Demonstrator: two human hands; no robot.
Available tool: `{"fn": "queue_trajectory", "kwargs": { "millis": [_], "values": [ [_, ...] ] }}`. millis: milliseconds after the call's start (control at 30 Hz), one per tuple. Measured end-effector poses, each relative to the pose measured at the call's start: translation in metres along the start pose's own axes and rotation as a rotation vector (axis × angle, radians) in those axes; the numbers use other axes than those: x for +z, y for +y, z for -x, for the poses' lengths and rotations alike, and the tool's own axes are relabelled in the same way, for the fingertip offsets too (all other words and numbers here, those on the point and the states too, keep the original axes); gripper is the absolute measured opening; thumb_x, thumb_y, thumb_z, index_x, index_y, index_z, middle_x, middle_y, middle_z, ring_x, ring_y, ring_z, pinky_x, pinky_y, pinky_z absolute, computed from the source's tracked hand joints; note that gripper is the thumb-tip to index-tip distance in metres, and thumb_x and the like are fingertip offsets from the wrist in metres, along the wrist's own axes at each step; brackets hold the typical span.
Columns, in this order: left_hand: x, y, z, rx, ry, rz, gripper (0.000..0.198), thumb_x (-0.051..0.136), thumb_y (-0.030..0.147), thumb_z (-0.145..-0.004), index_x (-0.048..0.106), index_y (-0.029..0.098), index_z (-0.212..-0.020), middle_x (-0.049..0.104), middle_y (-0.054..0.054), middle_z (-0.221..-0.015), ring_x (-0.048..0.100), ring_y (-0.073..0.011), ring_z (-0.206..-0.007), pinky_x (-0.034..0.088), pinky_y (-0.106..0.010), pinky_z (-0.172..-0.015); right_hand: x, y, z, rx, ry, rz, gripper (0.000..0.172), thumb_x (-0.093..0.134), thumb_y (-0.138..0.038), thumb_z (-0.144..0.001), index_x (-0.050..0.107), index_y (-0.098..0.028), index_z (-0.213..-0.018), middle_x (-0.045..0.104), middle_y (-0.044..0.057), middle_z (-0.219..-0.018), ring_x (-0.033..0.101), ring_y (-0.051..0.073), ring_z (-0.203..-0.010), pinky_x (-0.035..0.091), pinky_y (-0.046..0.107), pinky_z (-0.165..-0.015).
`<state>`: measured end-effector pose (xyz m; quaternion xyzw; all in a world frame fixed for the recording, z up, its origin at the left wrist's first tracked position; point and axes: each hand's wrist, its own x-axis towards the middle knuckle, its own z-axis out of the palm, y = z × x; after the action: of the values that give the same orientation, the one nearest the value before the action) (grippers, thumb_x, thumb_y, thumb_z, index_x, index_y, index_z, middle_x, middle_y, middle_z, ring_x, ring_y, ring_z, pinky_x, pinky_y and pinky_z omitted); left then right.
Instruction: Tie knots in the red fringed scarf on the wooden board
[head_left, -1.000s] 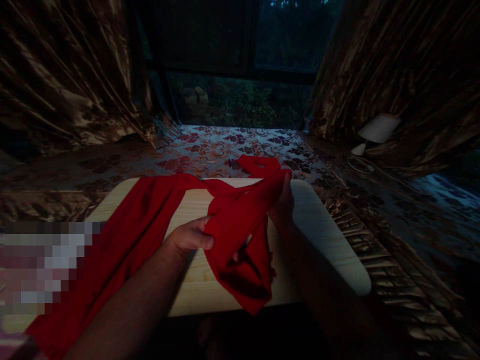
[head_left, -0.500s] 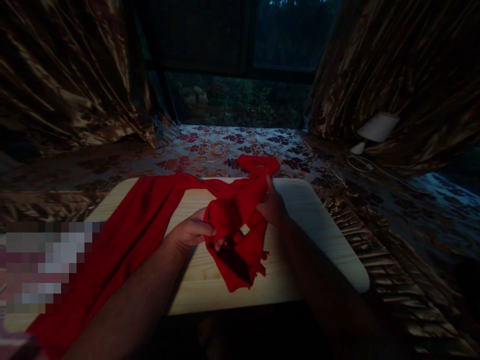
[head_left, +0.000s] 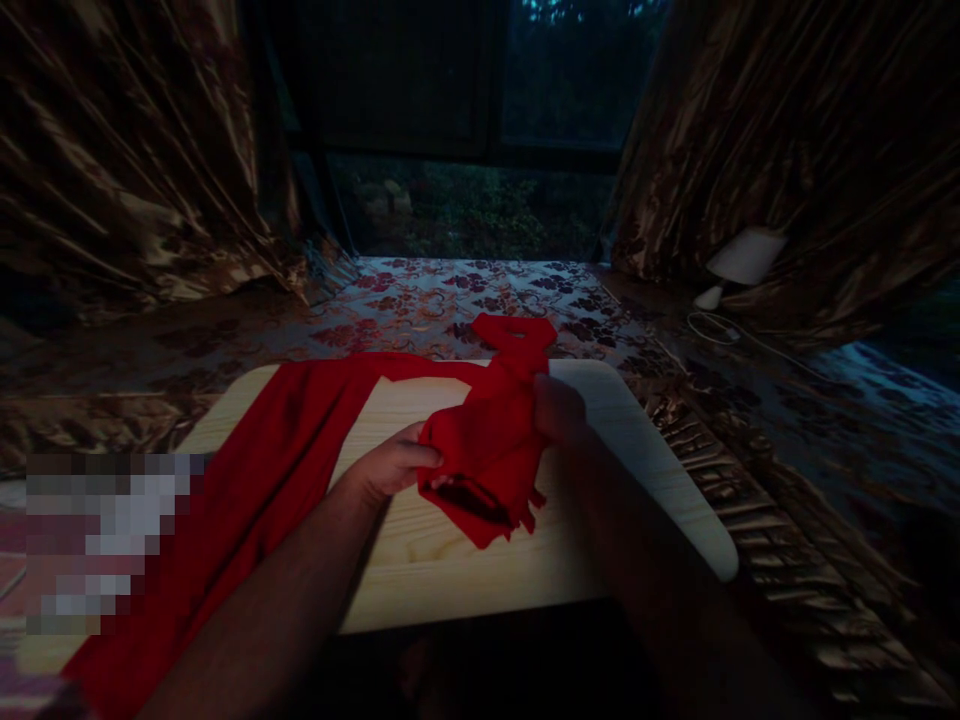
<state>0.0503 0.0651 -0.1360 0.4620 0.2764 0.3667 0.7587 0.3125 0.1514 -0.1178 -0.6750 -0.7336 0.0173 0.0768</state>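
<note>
A long red cloth (head_left: 292, 420) runs from the lower left over the far edge of a light wooden board (head_left: 405, 560). Its bunched end (head_left: 487, 440) has short fringes at the lower right and a dark opening facing me. My left hand (head_left: 405, 460) pinches the left edge of this bunch, with the thumb on top and fingertips showing inside the opening. My right hand (head_left: 561, 408) is closed on the bunch's upper right side. Beyond it, a red loop of cloth (head_left: 517, 330) lies over the board's far edge.
Behind the board is a patterned cloth surface (head_left: 480, 285) below a dark window. Gold-brown curtains (head_left: 135, 160) hang on both sides. A small white lamp (head_left: 748, 256) with a cord stands at the right. A blurred patch covers the left.
My right hand has moved down and closed round the cloth. The bunch between my hands is pulled flatter, its lower edge has risen, and the gap beside it has closed.
</note>
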Motion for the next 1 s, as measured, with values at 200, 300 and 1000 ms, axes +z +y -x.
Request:
{"fn": "queue_trajectory", "kwargs": {
  "millis": [200, 300, 1000],
  "values": [
    [0.009, -0.003, -0.018, 0.006, 0.123, -0.01, 0.03, 0.075, 0.015, -0.062, 0.072, 0.016, -0.092, 0.073, -0.002, -0.081, 0.066, -0.0139, -0.071, 0.049, -0.023, -0.069, -0.026, 0.081, -0.004, 0.4, -0.119, 0.115, 0.035, 0.049, -0.021, -0.093, 0.071, -0.007, -0.117, 0.069, 0.028, -0.118, 0.069, 0.037, -0.111, 0.054, 0.046, -0.089],
    [0.011, -0.007, -0.022, 0.004, 0.093, -0.129, 0.021, 0.073, 0.013, -0.06, 0.069, 0.014, -0.081, 0.068, 0.0, -0.074, 0.058, -0.0107, -0.062, 0.041, -0.02, -0.059, -0.033, 0.102, 0.007, 0.45, -0.176, 0.141, 0.036, 0.052, -0.022, -0.091, 0.074, -0.007, -0.116, 0.069, 0.029, -0.119, 0.068, 0.037, -0.114, 0.054, 0.047, -0.092],
    [-0.054, 0.006, -0.011, 0.276, 1.312, -1.032, 0.032, 0.067, 0.025, -0.069, 0.056, 0.021, -0.098, 0.061, -0.005, -0.083, 0.061, -0.0248, -0.078, 0.047, -0.035, -0.076, -0.02, 0.039, 0.029, -0.285, 0.023, 0.156, 0.021, 0.056, -0.026, -0.091, 0.069, -0.015, -0.102, 0.072, 0.014, -0.105, 0.066, 0.025, -0.099, 0.046, 0.036, -0.093]
  ]
}}
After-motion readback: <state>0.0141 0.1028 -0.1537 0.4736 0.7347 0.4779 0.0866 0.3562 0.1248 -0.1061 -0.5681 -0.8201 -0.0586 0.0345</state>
